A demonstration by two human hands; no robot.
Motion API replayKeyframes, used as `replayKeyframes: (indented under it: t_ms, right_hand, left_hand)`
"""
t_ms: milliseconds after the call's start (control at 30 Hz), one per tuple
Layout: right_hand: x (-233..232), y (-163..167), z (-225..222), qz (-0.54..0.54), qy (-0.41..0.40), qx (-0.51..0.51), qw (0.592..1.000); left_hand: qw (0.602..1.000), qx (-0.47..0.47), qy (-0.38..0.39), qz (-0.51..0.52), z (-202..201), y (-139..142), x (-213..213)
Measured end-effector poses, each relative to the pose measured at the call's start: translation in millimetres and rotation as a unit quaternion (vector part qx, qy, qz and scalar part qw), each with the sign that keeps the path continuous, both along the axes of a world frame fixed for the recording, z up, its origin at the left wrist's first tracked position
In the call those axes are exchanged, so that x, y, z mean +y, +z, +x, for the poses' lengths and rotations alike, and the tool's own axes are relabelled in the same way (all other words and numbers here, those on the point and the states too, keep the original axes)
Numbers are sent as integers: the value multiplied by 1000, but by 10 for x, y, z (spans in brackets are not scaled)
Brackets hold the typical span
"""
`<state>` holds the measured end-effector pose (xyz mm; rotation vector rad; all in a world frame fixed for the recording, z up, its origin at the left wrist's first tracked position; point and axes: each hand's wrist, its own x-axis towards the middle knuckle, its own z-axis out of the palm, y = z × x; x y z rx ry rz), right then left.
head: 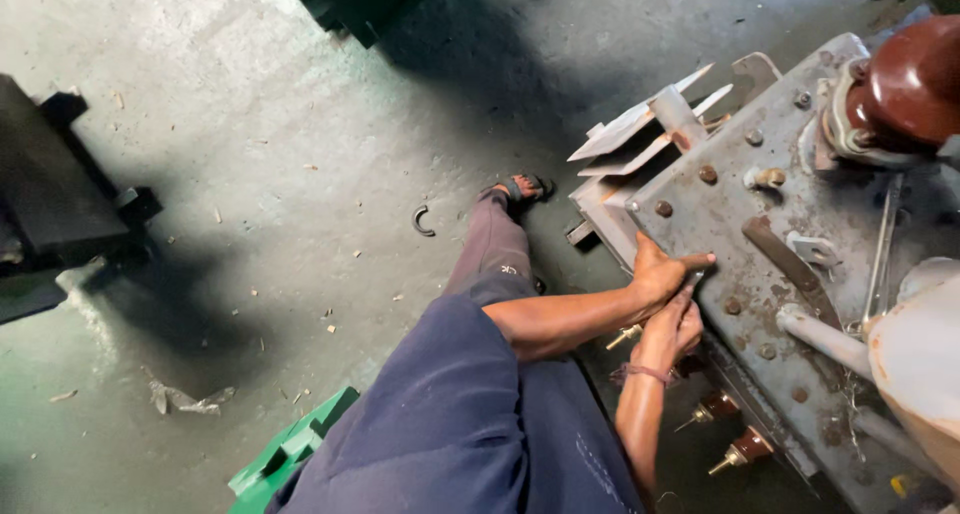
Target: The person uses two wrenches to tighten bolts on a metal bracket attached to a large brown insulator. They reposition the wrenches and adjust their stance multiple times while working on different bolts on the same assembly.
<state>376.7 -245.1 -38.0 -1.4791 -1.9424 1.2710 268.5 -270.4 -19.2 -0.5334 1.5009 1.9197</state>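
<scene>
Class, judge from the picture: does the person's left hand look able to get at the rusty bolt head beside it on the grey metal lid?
Probably yes: the left hand already rests on the grey metal lid, and nothing lies between it and the rusty bolt head.

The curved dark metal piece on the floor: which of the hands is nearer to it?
Left. The left hand rests on the grey metal lid's edge, nearer the curved piece; the right hand sits just below and slightly farther away.

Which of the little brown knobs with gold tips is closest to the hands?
The top small brown insulator, just left of the right hand; the two others sit lower along the edge.
</scene>
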Motion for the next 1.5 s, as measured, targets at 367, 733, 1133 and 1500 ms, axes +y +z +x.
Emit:
replayKeyframes:
  t_ms: [367,733,1133,1500]
  right_hand:
    - [1339,478,19,123,242,-338,901]
    - [183,13,112,102,93,-144,980]
    - [303,-28,66,118,44,-206,970]
    - [427,13,20,179,83,-214,957]
  left_hand:
    - [1000,5,4,-3,-22,0,-17]
    - [989,15,82,123,4,-39,20]
    - [991,-80,43,100,-90,268,-27]
    - [999,24,7,-47,-44,160,-15]
